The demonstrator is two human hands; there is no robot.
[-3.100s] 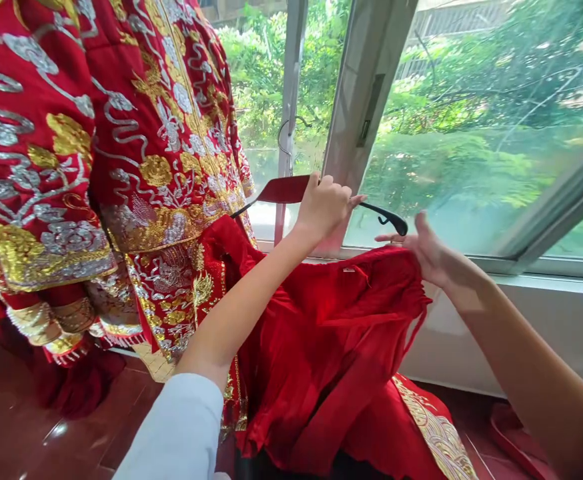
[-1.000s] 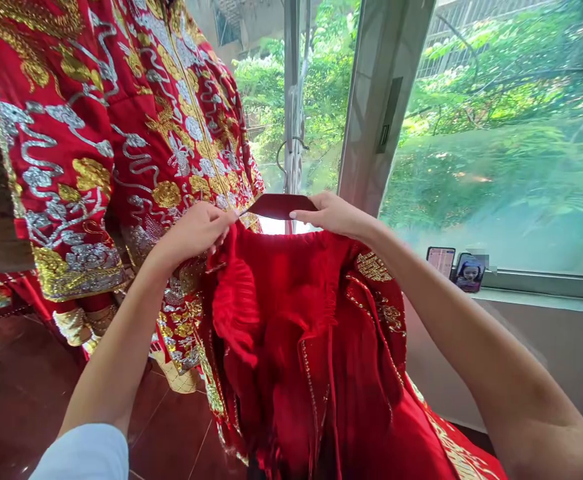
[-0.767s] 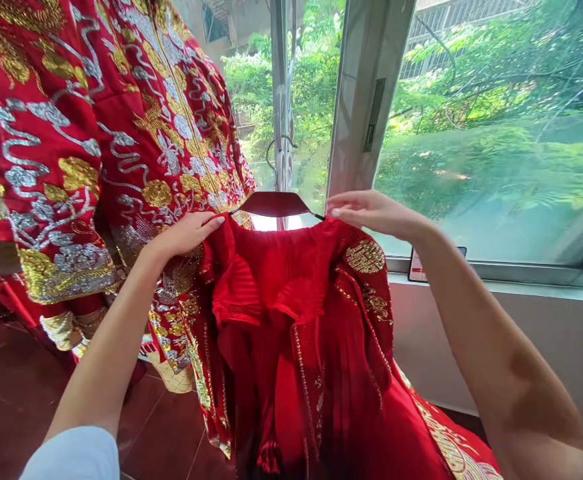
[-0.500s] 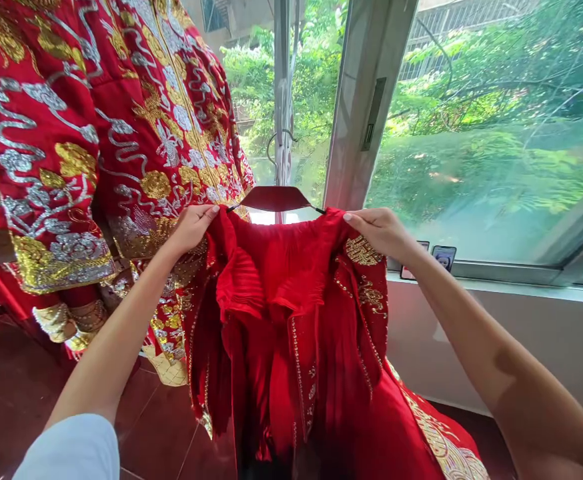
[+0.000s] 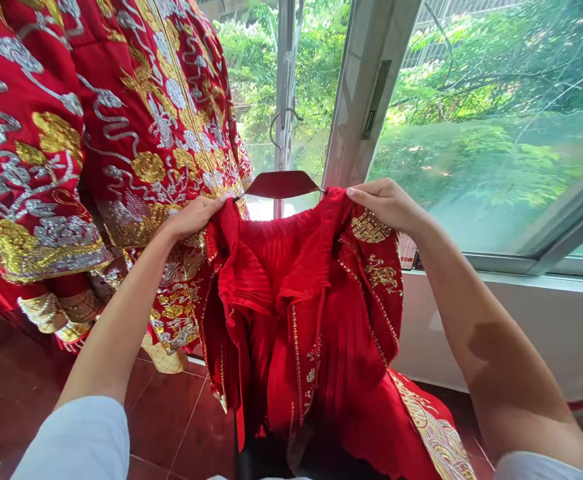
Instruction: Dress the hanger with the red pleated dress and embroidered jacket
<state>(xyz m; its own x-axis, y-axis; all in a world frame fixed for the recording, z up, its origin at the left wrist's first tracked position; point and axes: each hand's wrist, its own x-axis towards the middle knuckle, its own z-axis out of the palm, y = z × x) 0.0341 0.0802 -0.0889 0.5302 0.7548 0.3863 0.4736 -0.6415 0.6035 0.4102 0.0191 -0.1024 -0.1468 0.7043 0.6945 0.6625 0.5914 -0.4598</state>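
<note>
Windows (image 5: 471, 153) fill the background; before them, a hanger (image 5: 284, 184) carries a red garment (image 5: 296, 267) (an embroidered robe (image 5: 171, 127) at left). Left hand (image 5: 195, 216) pinches one shoulder, right hand (image 5: 387, 201) the other.

Your red garment (image 5: 249, 283) is pleated cloth, softly sheened, its beaded edging (image 5: 297, 353) glinting. Hanger bar (image 5: 282, 185) before you: smooth, faintly glossy; hook (image 5: 271, 131) in thin metal. Embroidered jacket (image 5: 171, 140): red cloth, raised gold and silver work, rough, sparkling. Your sleeve (image 5: 79, 437): matt cloth. Floor tiles (image 5: 184, 427): glossy. Window pane (image 5: 471, 173): smooth glass.
</note>
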